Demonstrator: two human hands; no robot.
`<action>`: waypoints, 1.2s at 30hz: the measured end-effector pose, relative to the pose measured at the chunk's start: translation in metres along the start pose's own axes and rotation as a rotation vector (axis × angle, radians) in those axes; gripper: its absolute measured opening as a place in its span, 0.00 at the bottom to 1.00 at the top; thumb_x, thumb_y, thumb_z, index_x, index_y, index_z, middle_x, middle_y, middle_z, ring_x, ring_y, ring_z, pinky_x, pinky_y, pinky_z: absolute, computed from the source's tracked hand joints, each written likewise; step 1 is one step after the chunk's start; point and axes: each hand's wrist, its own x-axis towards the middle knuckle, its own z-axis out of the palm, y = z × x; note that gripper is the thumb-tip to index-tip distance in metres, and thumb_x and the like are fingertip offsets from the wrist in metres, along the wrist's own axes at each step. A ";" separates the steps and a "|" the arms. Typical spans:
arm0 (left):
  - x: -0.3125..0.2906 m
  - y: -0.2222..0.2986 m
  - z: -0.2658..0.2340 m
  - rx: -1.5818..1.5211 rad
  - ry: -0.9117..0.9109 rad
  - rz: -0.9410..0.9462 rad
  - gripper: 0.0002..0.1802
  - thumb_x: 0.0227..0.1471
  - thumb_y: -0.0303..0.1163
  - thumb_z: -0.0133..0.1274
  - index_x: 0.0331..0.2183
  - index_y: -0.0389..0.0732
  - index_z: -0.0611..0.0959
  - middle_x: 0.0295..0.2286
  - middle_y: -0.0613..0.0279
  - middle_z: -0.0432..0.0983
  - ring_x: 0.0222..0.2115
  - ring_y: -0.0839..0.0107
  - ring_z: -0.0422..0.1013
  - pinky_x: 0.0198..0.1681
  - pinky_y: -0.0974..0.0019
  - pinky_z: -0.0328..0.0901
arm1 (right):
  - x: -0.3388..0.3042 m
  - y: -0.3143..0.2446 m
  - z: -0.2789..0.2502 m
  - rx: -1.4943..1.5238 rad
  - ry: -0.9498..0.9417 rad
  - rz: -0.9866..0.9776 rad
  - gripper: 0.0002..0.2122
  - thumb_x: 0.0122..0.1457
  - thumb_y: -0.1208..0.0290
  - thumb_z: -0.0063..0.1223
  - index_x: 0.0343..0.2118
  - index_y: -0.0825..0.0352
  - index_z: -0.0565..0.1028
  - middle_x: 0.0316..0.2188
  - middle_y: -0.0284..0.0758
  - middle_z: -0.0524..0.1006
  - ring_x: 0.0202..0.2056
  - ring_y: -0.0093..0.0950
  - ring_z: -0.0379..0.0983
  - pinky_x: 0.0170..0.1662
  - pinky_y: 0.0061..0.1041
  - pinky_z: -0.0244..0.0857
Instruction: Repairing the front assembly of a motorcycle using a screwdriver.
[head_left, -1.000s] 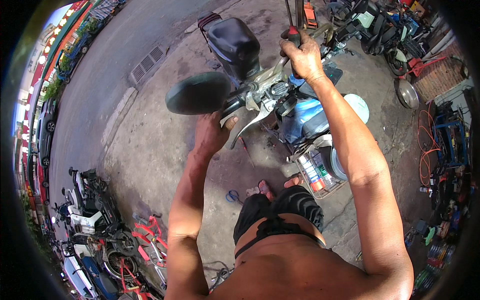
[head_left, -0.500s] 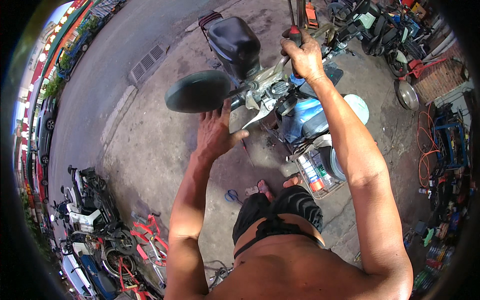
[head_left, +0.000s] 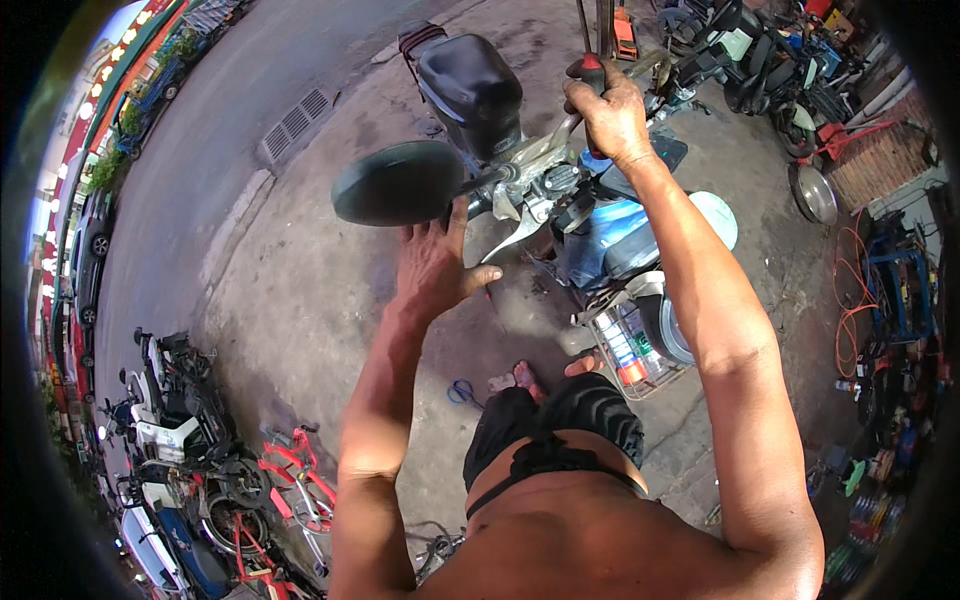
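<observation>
A red-and-black screwdriver (head_left: 590, 72) is gripped in my right hand (head_left: 616, 118), its shaft pointing away from me. That hand is beside the handlebar area of a motorbike (head_left: 555, 185). My left hand (head_left: 435, 258) lies at the lower edge of a round black mirror (head_left: 398, 183). Its thumb is stretched out to the side, and the fingertips are partly hidden by the mirror. Near that thumb is a silver lever (head_left: 517, 236). Beyond the mirror sits the bike's black seat (head_left: 470, 75).
A wire basket (head_left: 655, 385) with bottles is near my feet. Blue-handled scissors (head_left: 462, 391) lie on the concrete. Parked motorbikes (head_left: 170, 440) and a red bicycle frame (head_left: 300, 470) stand at left. A metal bowl (head_left: 815, 195) and orange cable (head_left: 850, 300) are at right.
Hardly anything differs. Both hands keep their places, with only a very slight shift of the left hand and of the whole view.
</observation>
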 end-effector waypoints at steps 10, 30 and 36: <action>-0.006 -0.016 0.007 -0.004 -0.002 0.036 0.51 0.36 0.39 0.68 0.59 0.36 0.62 0.54 0.43 0.63 0.55 0.44 0.59 0.58 0.47 0.53 | -0.001 -0.008 0.001 0.011 -0.023 -0.014 0.17 0.52 0.62 0.57 0.39 0.71 0.75 0.22 0.37 0.79 0.27 0.25 0.75 0.35 0.25 0.67; -0.005 -0.031 0.015 -0.069 0.020 0.020 0.53 0.32 0.42 0.71 0.59 0.39 0.63 0.52 0.43 0.65 0.54 0.46 0.61 0.57 0.50 0.56 | 0.000 -0.010 0.004 0.057 -0.040 -0.012 0.16 0.52 0.62 0.56 0.38 0.71 0.75 0.23 0.37 0.79 0.27 0.25 0.75 0.35 0.25 0.67; 0.004 -0.001 -0.007 -0.020 -0.029 0.082 0.53 0.32 0.39 0.70 0.59 0.39 0.62 0.51 0.41 0.65 0.53 0.44 0.62 0.56 0.50 0.57 | 0.000 -0.001 0.003 0.094 -0.008 0.004 0.16 0.52 0.63 0.56 0.38 0.71 0.75 0.22 0.36 0.79 0.27 0.24 0.75 0.34 0.25 0.68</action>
